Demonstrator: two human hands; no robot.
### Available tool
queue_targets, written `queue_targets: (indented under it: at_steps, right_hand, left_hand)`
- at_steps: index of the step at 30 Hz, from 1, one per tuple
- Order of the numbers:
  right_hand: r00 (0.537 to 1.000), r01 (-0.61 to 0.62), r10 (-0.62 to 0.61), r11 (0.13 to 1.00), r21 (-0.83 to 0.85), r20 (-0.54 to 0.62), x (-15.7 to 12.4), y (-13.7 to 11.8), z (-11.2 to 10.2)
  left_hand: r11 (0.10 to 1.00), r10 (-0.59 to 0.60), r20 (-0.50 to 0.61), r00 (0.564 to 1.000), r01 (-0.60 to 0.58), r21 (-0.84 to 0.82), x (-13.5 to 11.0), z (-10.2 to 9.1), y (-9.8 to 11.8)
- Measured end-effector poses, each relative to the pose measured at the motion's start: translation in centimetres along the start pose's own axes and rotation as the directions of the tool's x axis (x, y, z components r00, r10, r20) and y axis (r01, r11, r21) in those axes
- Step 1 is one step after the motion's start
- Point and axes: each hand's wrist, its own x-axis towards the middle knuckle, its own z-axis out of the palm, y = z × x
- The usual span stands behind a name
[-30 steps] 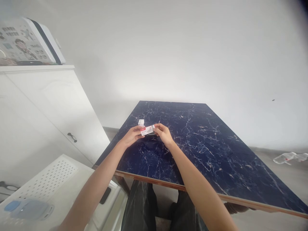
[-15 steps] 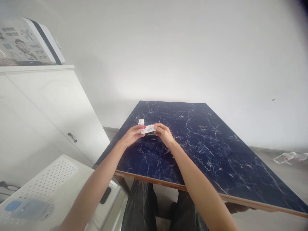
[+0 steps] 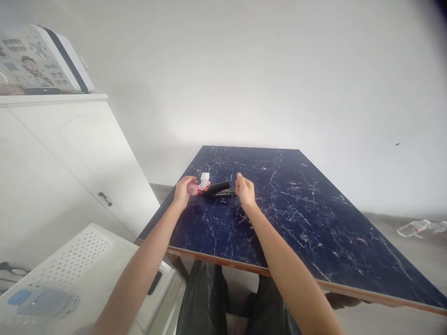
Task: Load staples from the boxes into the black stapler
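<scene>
My left hand (image 3: 184, 190) is closed around a small red-and-white box (image 3: 198, 187) at the left side of the dark marble table (image 3: 296, 218). A second small white box (image 3: 205, 177) sits on the table just beyond it. A black stapler (image 3: 220, 188) lies between my hands with its metal part showing. My right hand (image 3: 245, 190) hovers to the right of the stapler, fingers pinched together on something too small to make out.
A white cabinet (image 3: 63, 153) stands at the left with a printed case (image 3: 38, 60) on top. A white perforated surface (image 3: 70, 270) with a blue item lies near my left elbow. Clear plastic wrapping (image 3: 419, 228) lies on the floor at the right.
My hands have parted. The left one carried the small box to the left, the right one drew away to the right, and the black stapler is now uncovered on the table.
</scene>
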Motion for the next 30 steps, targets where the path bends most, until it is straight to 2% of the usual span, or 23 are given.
queue_targets:
  at_steps: [3,6,9,12,16,20,26,28,30]
  right_hand:
    - [0.979,-0.039,0.007,0.988,-0.148,-0.205,0.5,0.1,-1.2]
    - [0.971,-0.085,-0.02,0.904,-0.419,-0.24,0.5,0.1,-1.8]
    - [0.989,-0.111,0.012,0.715,-0.69,-0.147,0.2,0.0,-2.0]
    - [0.998,-0.043,0.055,0.52,-0.853,-0.017,-0.3,-0.1,-1.6]
    - [0.987,0.144,0.007,0.42,-0.896,0.162,-1.2,0.0,0.0]
    - [0.943,0.328,-0.08,0.396,-0.858,0.324,-1.7,0.1,1.2]
    - [0.861,0.5,-0.147,0.421,-0.756,0.487,-0.9,0.5,-0.3]
    - [0.874,0.472,-0.148,0.483,-0.738,0.462,-0.7,0.7,-0.6]
    - [0.925,0.358,-0.116,0.586,-0.727,0.362,-0.6,1.1,-0.5]
  left_hand:
    - [0.987,0.033,-0.044,0.998,-0.025,0.16,0.0,-0.2,-0.6]
    - [0.955,0.104,-0.062,0.993,-0.082,0.285,-0.4,0.0,-0.7]
    - [0.904,0.195,-0.009,0.981,-0.176,0.389,-0.7,0.5,-0.7]
    - [0.784,0.261,0.1,0.96,-0.271,0.559,-1.2,1.2,-0.9]
    - [0.635,0.278,0.241,0.93,-0.366,0.681,-2.0,2.4,-1.5]
    - [0.583,0.292,0.299,0.908,-0.417,0.697,-2.5,2.8,-1.7]
    - [0.607,0.269,0.312,0.911,-0.412,0.679,-2.4,2.6,-1.3]
    - [0.62,0.269,0.304,0.914,-0.406,0.671,-2.3,2.7,-1.2]
    - [0.653,0.259,0.291,0.921,-0.389,0.65,-2.2,2.7,-1.1]
